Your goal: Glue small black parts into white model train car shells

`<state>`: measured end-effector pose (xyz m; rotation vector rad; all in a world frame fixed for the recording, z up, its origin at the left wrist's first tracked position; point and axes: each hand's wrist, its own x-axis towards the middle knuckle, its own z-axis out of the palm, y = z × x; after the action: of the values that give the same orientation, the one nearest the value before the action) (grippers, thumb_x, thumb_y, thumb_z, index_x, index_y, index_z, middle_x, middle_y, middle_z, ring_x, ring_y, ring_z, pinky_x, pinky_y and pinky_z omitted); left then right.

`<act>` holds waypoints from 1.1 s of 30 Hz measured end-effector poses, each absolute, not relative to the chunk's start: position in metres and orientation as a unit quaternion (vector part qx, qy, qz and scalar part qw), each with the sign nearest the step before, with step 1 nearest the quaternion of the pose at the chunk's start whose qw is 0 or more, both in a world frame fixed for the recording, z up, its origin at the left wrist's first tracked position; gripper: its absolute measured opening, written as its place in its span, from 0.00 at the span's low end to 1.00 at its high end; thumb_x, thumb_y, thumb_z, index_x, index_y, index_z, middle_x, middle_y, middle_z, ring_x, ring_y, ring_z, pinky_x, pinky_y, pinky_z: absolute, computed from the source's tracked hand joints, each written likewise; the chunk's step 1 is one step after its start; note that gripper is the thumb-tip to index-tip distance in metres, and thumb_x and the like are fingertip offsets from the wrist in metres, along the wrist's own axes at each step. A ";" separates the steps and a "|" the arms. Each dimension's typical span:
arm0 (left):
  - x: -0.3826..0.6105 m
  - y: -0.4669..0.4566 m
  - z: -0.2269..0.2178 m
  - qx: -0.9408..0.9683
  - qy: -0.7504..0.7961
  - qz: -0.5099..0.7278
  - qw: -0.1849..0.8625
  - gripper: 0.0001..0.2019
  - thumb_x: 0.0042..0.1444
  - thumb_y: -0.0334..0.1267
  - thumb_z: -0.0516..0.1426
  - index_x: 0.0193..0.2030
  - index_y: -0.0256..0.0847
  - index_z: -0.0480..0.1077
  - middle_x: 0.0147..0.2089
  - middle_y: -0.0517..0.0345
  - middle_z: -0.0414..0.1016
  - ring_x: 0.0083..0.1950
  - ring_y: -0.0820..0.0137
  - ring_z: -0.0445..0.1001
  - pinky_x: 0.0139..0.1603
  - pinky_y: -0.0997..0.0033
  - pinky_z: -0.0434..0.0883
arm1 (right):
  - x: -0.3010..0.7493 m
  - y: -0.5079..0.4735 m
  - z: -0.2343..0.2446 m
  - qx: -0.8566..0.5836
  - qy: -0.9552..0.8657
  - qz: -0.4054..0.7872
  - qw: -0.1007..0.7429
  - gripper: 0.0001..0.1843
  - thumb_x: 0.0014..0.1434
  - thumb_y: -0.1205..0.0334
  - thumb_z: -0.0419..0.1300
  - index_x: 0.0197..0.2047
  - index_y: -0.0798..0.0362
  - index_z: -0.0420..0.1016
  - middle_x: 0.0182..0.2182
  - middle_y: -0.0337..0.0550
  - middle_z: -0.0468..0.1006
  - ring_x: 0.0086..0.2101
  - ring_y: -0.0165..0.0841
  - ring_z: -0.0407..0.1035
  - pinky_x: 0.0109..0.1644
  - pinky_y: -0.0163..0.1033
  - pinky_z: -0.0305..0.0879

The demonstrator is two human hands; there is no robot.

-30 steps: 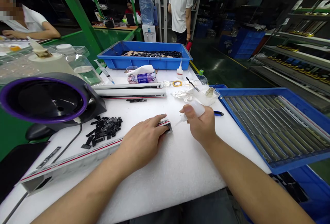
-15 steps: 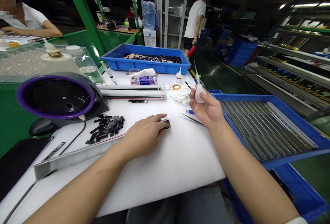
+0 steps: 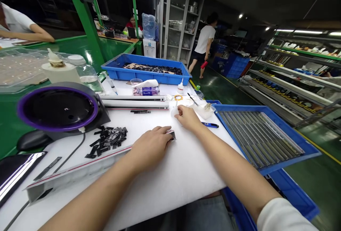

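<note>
My left hand (image 3: pixel 153 147) is closed over the far end of a long pale channel strip (image 3: pixel 87 169) with a red line along its edge. The strip lies aslant on the white tabletop (image 3: pixel 160 192), partly hidden by my left arm. Just beyond that end, my right hand (image 3: pixel 188 116) pinches a small white squeeze bottle (image 3: pixel 174 111) low over the table; its thin nozzle is hard to make out here. Beside the strip is a heap of small black pieces (image 3: pixel 110 139). A blue-handled tool (image 3: pixel 210 125) lies near my right wrist.
A purple-rimmed fan (image 3: pixel 57 108) stands at left. Two more strips (image 3: pixel 135 105) lie farther back, before a tissue pack (image 3: pixel 146 91), another small bottle (image 3: pixel 180 87) and a blue bin (image 3: pixel 144 76). At right, a blue tray (image 3: pixel 311 151) holds rows of strips. Other people are in the background.
My right hand has come down and left with the squeeze bottle, from raised upright to near the tabletop. The left hand stays on the strip. The view has turned slightly right.
</note>
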<state>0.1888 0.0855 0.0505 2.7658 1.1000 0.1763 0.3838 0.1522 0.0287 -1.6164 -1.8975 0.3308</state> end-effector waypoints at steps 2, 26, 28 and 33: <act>0.189 0.082 0.049 0.924 0.370 0.061 0.070 0.19 0.63 0.35 0.44 0.52 0.45 0.73 0.65 0.51 0.66 0.61 0.56 0.66 0.57 0.52 0.67 | 0.386 0.147 0.034 -0.609 -0.723 0.116 0.306 0.15 0.51 0.70 0.64 0.44 0.57 0.74 0.35 0.46 0.79 0.35 0.35 0.71 0.43 0.39 0.65; 0.187 0.080 0.048 0.920 0.377 0.077 0.079 0.19 0.62 0.35 0.46 0.53 0.48 0.72 0.66 0.52 0.65 0.62 0.56 0.66 0.57 0.51 0.67 | 0.499 0.121 0.083 -0.678 -0.462 -0.008 0.571 0.20 0.53 0.46 0.62 0.33 0.58 0.78 0.25 0.46 0.78 0.22 0.31 0.66 0.28 0.38 0.60; 0.187 0.080 0.047 0.921 0.373 0.080 0.080 0.19 0.62 0.35 0.46 0.53 0.48 0.72 0.65 0.53 0.65 0.62 0.56 0.66 0.57 0.51 0.67 | 0.486 0.103 0.083 -0.631 -0.387 0.018 0.672 0.21 0.53 0.44 0.62 0.33 0.57 0.76 0.26 0.45 0.77 0.19 0.28 0.62 0.22 0.35 0.58; 0.187 0.079 0.047 0.921 0.375 0.073 0.076 0.18 0.62 0.35 0.46 0.53 0.48 0.72 0.65 0.53 0.65 0.62 0.56 0.66 0.57 0.51 0.67 | 0.422 0.054 0.059 -0.541 -0.342 0.262 0.722 0.21 0.46 0.46 0.69 0.29 0.56 0.73 0.19 0.37 0.72 0.14 0.22 0.54 0.15 0.30 0.46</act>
<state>0.1870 0.0794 0.0468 2.7611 1.1253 0.2200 0.4222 0.0542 0.0590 -1.1947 -0.7550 0.5780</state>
